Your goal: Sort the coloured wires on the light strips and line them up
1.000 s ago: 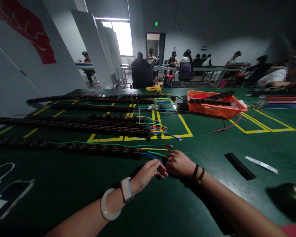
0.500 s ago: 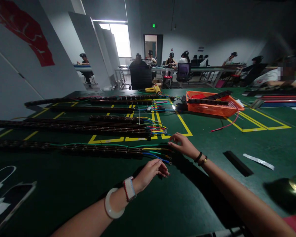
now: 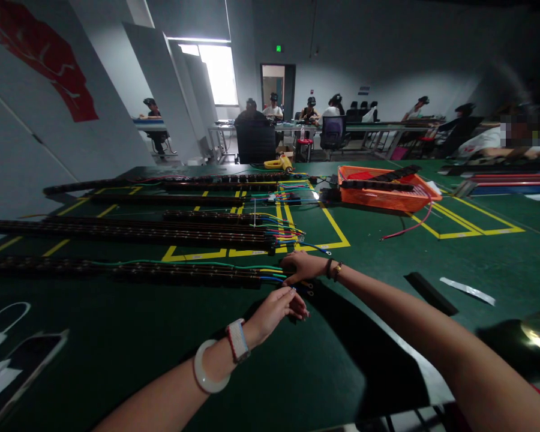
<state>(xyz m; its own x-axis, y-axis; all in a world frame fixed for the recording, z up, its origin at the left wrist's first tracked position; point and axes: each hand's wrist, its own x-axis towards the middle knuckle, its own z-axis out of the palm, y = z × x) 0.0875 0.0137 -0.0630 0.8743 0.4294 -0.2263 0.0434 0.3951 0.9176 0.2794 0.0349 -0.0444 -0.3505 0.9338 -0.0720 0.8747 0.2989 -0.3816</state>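
Covering part of the coloured leads (image 3: 270,278), the right hand (image 3: 302,266) is half curled, its hold hidden; the left hand (image 3: 274,310) beside it is loosely open, seemingly empty. Left of the grip, the wiring harness (image 3: 184,273) is laid out; to its right, ring terminals (image 3: 310,293) are already fitted. Remaining work cannot be judged.

You have a yellow gun-shaped tool (image 3: 279,162) left of the orange basket (image 3: 378,199), and a pale strip (image 3: 467,291) nearer you.
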